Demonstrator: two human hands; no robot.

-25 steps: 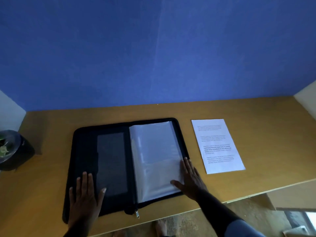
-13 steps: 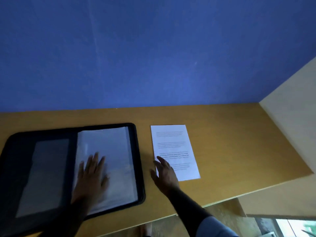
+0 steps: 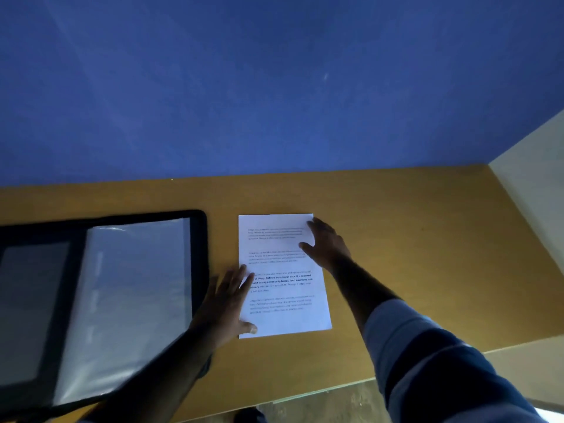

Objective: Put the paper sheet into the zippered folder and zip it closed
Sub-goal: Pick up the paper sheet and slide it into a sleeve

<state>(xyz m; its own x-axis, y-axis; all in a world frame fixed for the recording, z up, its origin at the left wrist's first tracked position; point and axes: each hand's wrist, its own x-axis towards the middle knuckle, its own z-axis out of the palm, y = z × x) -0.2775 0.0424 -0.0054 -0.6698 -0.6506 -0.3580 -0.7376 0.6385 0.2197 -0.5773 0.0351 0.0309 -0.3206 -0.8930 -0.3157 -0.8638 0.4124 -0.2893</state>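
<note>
A white printed paper sheet [image 3: 282,264] lies flat on the wooden desk [image 3: 412,239]. To its left the black zippered folder [image 3: 200,239] lies open, with clear plastic sleeves on its right half and a grey panel on its left half. My left hand [image 3: 227,303] rests at the sheet's left edge, fingers spread, thumb near the bottom left corner. My right hand [image 3: 328,247] lies on the sheet's upper right part, fingers apart. Neither hand has lifted the sheet.
A blue wall [image 3: 274,87] rises behind the desk. A pale side panel [image 3: 537,184] bounds the desk on the right. The desk's front edge runs below the sheet, with floor visible beneath.
The view has swung right. My left hand left the folder's sleeves and came to the sheet's left edge. My right hand moved from the sheet's lower left to its upper right.
</note>
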